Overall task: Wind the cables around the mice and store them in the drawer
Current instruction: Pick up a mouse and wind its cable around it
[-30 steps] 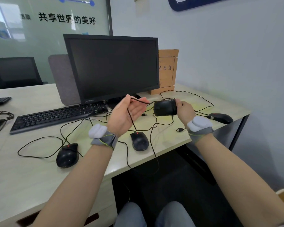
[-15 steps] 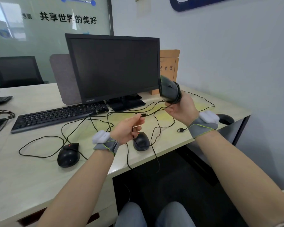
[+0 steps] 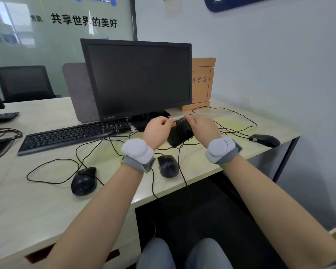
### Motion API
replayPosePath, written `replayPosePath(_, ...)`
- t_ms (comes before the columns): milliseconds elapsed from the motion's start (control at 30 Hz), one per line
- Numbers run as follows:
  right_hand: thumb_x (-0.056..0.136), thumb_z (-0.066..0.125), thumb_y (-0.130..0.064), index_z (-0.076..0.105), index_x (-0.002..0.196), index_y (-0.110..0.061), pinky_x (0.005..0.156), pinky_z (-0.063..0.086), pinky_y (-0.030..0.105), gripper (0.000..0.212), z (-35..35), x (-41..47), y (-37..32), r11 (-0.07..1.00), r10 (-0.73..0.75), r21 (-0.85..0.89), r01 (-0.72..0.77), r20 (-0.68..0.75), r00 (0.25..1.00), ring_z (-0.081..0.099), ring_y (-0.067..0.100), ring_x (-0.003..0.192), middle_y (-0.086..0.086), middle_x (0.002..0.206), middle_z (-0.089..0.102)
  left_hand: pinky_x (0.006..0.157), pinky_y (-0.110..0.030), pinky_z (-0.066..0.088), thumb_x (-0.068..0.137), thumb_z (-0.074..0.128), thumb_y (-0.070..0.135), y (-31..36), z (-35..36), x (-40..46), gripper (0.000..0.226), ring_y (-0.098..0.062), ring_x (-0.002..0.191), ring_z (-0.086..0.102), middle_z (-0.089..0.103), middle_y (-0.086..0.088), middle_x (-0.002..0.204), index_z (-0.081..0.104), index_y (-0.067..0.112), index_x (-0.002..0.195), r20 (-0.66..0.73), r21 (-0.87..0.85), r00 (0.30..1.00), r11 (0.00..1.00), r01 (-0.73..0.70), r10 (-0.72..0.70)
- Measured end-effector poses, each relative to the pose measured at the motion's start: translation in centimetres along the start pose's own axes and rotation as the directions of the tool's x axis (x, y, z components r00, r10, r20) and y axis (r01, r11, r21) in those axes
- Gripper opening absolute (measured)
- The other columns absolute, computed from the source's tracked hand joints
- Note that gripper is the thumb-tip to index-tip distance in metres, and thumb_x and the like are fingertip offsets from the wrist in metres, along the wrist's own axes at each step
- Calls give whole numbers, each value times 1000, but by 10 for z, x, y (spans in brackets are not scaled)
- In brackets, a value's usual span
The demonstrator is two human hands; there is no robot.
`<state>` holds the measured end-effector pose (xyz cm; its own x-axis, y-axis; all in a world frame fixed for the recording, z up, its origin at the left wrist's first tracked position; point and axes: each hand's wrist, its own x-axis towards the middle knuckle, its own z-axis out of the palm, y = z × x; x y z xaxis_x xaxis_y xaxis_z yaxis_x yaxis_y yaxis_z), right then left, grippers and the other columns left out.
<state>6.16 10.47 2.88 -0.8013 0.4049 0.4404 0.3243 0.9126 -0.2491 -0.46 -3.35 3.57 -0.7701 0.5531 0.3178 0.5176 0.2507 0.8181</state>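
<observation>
Because the drawer sits nearest, under the desk edge at lower left with its dark slot showing, it waits as the storage place. Further in, on the pale, smooth desk, lie 3 loose mice: the left mouse, the middle mouse and the right mouse, each a rounded, matt black plastic shell trailing a thin, limp black cord.

Above the desk, the left hand curls its fingers at the cord end, apparently pinching it, while the right hand grips the held mouse, its body ringed with wound cable.

A mouse like this is probably light and hard, somewhat slick, so it is best clasped across its sides; the cord is likely soft and springy and may uncoil unless its end is tucked.

Beyond stand a keyboard, a dark monitor and a brown cardboard box.
</observation>
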Motion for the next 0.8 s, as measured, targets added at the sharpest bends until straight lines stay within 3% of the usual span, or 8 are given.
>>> replayPosePath(133, 98, 33, -38, 51, 74, -7, 61, 37, 32, 43, 11, 8, -9, 780, 316, 577, -244, -26, 948, 47, 26, 63, 13, 70, 50, 55, -26, 36, 96, 34, 24, -4, 26, -13, 28, -11, 58, 48, 53, 6, 60, 57, 15, 85, 7, -8, 1000, 1000, -27, 27)
replayPosePath(233, 97, 37, -39, 52, 71, -11, 48, 40, 26, 41, 10, 6, -15, 416, 444, 842, -343, 141, 885, 46, 19, 46, 9, 60, 49, 55, -28, 34, 97, 29, 26, -13, 39, -20, 29, -9, 54, 47, 52, 8, 56, 50, 26, 76, 73, -21, 996, 999, -50, 51)
replayPosePath(333, 98, 40, -39, 51, 78, -12, 33, 37, 16, 36, 4, 4, -15, -74, 413, 930, -360, 357, 838, 43, 9, 34, 6, 62, 46, 52, -22, 35, 97, 28, 28, -29, 41, -23, 29, -1, 48, 45, 51, 9, 57, 49, 29, 77, 167, -47, 982, 995, -87, 94)
replayPosePath(467, 99, 37, -39, 47, 74, -17, 28, 24, 12, 34, -15, 2, -13, -277, 207, 882, -382, 443, 872, 36, 5, 30, -1, 56, 41, 58, -13, 40, 98, 32, 39, -39, 34, -21, 35, -1, 56, 49, 52, 8, 61, 59, 25, 80, 347, -17, 933, 995, -96, 96)
replayPosePath(533, 98, 39, -38, 41, 66, -20, 29, 17, 14, 37, -26, -2, -10, -212, 123, 886, -413, 443, 888, 30, 5, 29, -6, 43, 35, 64, -17, 41, 93, 43, 46, -40, 23, -14, 40, -6, 56, 50, 52, 8, 57, 60, 24, 64, 355, -3, 935, 1000, -18, 18)
replayPosePath(600, 98, 40, -39, 36, 63, -22, 35, 15, 16, 39, -33, -5, -4, -15, 54, 896, -445, 445, 894, 26, 5, 31, -9, 38, 29, 59, -11, 41, 93, 50, 32, -40, 8, -3, 35, 0, 50, 51, 54, 12, 48, 54, 20, 60, 376, -24, 924, 997, 78, -64)
replayPosePath(700, 97, 40, -41, 39, 63, -23, 47, 17, 21, 39, -42, -11, 4, 395, -20, 824, -405, 449, 893, 25, 8, 40, -6, 46, 27, 70, -17, 47, 94, 45, 14, -29, -12, 9, 17, -6, 63, 56, 61, 7, 62, 56, 10, 83, 502, -270, 846, 896, 353, -182)
replayPosePath(800, 95, 41, -46, 53, 64, -18, 47, 28, 20, 43, -48, -13, 3, 863, -55, 474, -177, 437, 898, 35, 15, 46, 1, 53, 40, 52, -21, 27, 93, 48, 22, -12, -20, 19, 15, -11, 53, 31, 43, 3, 61, 58, 14, 84, 464, -51, 831, 928, 370, -306)
